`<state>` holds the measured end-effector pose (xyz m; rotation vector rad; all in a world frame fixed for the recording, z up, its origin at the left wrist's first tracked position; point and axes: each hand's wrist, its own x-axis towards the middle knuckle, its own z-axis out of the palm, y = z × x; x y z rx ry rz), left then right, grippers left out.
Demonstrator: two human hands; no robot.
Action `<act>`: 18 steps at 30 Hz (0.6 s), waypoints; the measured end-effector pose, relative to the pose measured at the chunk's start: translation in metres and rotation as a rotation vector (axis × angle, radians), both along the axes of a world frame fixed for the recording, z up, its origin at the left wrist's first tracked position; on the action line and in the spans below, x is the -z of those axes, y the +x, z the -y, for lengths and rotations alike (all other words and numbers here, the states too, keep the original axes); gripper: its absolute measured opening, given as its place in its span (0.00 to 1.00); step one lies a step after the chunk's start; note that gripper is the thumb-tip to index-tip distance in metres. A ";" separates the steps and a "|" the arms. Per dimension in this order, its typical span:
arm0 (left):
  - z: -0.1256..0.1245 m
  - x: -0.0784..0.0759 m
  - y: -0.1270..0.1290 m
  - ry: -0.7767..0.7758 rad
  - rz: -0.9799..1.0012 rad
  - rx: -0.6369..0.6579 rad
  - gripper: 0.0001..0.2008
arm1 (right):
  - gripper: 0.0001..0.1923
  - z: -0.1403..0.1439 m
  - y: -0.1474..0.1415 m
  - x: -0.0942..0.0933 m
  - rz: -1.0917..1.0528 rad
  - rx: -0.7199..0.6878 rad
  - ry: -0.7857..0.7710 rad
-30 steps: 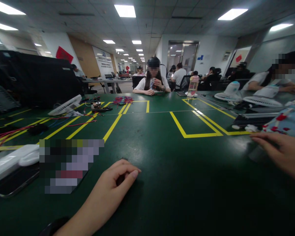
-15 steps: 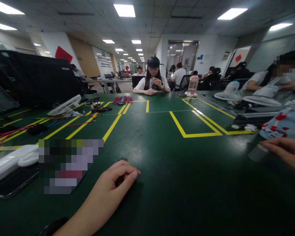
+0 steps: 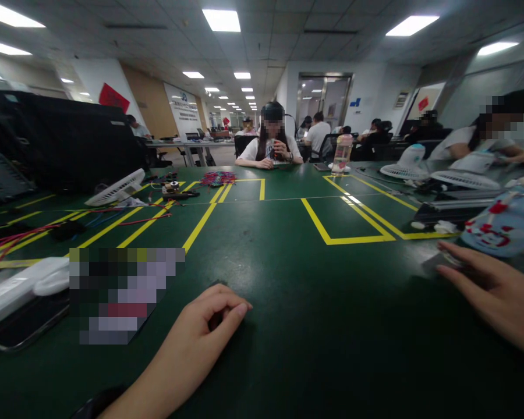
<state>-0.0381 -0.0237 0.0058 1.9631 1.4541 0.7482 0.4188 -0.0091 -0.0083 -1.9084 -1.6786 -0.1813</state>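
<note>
Both hands rest on the green table (image 3: 288,279): the left hand (image 3: 203,326) lies nearest the table's front edge, fingers curled loosely inward on nothing visible. The right hand (image 3: 493,288), toward the table's right edge, has fingers extended and close together, fingertips touching a small dark flat object (image 3: 436,263) beside a blue patterned pouch (image 3: 502,224). Judged from this, nothing is lifted yet.

Bare hands (image 3: 209,320), dark left wristband (image 3: 96,401)

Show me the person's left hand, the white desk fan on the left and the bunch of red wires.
left hand (image 3: 209,320), head view, knuckles
white desk fan (image 3: 116,187), head view, grille
bunch of red wires (image 3: 218,177), head view, middle
</note>
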 end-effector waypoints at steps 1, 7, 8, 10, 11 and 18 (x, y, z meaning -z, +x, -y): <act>0.000 0.001 0.000 0.002 -0.002 0.002 0.12 | 0.26 0.003 -0.022 -0.002 0.014 -0.099 -0.022; 0.001 0.001 -0.001 0.015 -0.035 0.002 0.12 | 0.26 0.018 -0.171 -0.011 -0.072 -0.810 -0.179; 0.001 0.001 -0.001 0.019 -0.042 0.005 0.12 | 0.26 0.019 -0.189 -0.012 -0.103 -0.870 -0.205; 0.001 0.002 -0.001 0.033 -0.056 0.019 0.11 | 0.26 0.019 -0.211 -0.014 -0.155 -0.949 -0.229; 0.002 0.002 -0.001 0.043 -0.059 0.022 0.11 | 0.27 0.018 -0.216 -0.014 -0.183 -0.966 -0.232; 0.001 -0.011 0.032 0.128 0.024 0.044 0.17 | 0.44 0.011 -0.209 0.002 -0.478 -0.851 -0.312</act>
